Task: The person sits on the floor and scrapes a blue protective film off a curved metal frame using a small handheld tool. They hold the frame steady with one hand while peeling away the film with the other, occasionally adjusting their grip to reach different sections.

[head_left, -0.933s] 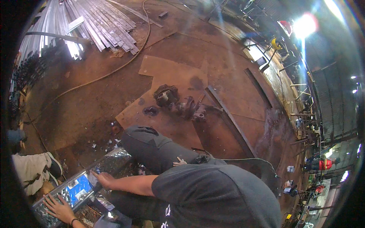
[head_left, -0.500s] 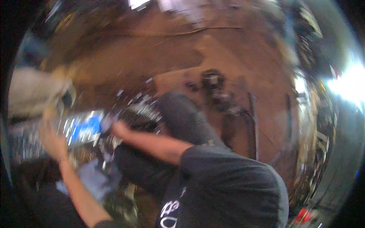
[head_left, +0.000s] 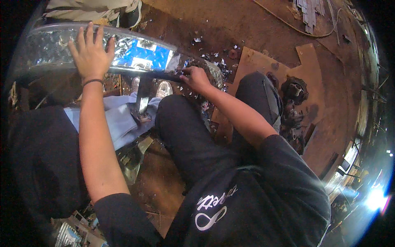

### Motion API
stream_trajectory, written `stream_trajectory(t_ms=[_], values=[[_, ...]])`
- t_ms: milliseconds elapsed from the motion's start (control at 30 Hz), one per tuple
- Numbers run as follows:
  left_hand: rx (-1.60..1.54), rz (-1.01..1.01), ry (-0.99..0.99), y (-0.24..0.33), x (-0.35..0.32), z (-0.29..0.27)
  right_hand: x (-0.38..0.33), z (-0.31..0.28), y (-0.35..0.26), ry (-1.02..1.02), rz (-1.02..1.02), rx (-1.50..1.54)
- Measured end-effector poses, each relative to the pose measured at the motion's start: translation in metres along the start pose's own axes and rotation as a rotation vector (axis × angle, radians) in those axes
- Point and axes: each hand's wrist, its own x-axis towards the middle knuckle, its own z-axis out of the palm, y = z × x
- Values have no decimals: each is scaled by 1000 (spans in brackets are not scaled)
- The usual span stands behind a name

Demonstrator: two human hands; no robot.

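A long, curved, shiny metal piece (head_left: 45, 53), shaped like a vehicle bumper, stretches across the upper left. A blue and white patch (head_left: 150, 55) shows on its face, which looks crumpled or reflective. My left hand (head_left: 91, 55) lies flat on the metal to the left of the patch, fingers spread. Towards the piece's right end, my right hand (head_left: 196, 79) is at the lower edge with its fingers curled in. What those fingertips pinch is too small to make out. A metal bracket (head_left: 143, 101) extends down from the piece's underside towards my knees.
Beside me on the left sits another person in dark clothing (head_left: 45, 160), with light blue fabric (head_left: 117, 119) and a shoe (head_left: 164, 89) nearby. Shiny scraps (head_left: 214, 54) litter the brown ground. Flat cardboard-like sheet (head_left: 257, 61) and dark greasy parts (head_left: 294, 90) lie to the right.
My view has swung left and steadied, so the metal piece sits higher and more central. My left hand is now flat on it; my right hand remains near its right part.
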Motion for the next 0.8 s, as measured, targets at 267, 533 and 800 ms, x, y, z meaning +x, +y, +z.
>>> stream_trajectory(t_ms=[267,533,800], values=[[13,-8,-32,-1,5,4,8,17,-9,-13,164,-27],[19,-8,-18,-2,3,8,-19,24,-6,81,137,-121],[53,-8,-15,0,4,10,-17,18,10,30,32,-38]])
